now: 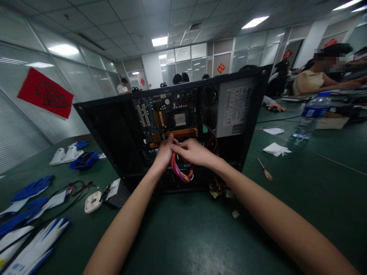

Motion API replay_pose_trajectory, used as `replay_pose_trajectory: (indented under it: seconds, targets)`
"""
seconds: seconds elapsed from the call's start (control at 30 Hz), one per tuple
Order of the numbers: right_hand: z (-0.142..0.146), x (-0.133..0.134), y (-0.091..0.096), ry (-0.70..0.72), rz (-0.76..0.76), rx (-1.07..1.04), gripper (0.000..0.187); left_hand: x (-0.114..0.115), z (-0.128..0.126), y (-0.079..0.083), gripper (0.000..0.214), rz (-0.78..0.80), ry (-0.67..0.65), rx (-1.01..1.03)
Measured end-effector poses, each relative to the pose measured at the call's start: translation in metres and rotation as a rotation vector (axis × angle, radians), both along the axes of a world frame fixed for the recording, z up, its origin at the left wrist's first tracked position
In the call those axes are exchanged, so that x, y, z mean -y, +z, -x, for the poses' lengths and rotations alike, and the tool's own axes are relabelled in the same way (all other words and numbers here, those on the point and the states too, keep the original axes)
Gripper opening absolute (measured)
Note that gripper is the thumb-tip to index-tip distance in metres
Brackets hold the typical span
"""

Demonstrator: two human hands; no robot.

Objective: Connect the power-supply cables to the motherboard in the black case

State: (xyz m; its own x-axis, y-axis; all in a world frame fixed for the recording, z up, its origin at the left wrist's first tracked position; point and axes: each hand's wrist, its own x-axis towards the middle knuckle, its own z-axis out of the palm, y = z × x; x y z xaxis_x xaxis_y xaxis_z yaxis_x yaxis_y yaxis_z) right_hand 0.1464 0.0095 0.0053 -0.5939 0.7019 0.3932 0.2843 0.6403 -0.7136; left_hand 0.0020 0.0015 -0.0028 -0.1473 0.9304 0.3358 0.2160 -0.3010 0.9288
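An open computer case stands on the table in front of me, its inside facing me. Within it are a motherboard and, at the upper right, a power supply. My left hand is closed at the lower edge of the motherboard, thumb up. Touching it from the right, my right hand has its fingers pinched together. A bundle of coloured power cables loops down from between the hands. Their fingertips hide the end of the bundle. More loose cable ends hang at the bottom of the case.
Blue and white work gloves, a blue tray, a white device and a black box lie left. On the right are a screwdriver, crumpled paper and a water bottle. Other people sit beyond.
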Motion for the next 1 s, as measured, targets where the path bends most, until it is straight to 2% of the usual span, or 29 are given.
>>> replay_pose_trajectory:
  seconds: [0.1,0.27,0.43,0.6,0.77,1.0]
  targets:
    - [0.001,0.011,0.006,0.087,0.043,0.067,0.051,0.001,0.001,0.005,0.052,-0.029,0.055,-0.036]
    - [-0.001,0.016,0.011,0.197,0.123,0.039,0.045,0.002,0.001,0.009,0.035,-0.072,0.148,-0.056]
    - [-0.006,0.01,0.01,0.287,0.172,0.044,0.036,0.002,0.001,0.006,0.027,-0.134,0.101,-0.055]
    - [-0.007,0.004,0.012,0.293,0.285,0.045,0.032,0.008,0.001,0.006,0.047,-0.193,0.017,-0.094]
    - [-0.004,0.001,0.01,0.239,0.384,0.035,0.032,0.012,-0.001,0.006,0.062,-0.227,-0.061,-0.029]
    - [0.001,0.0,0.008,0.152,0.529,-0.114,0.032,0.013,-0.003,0.008,0.073,-0.214,-0.128,0.029]
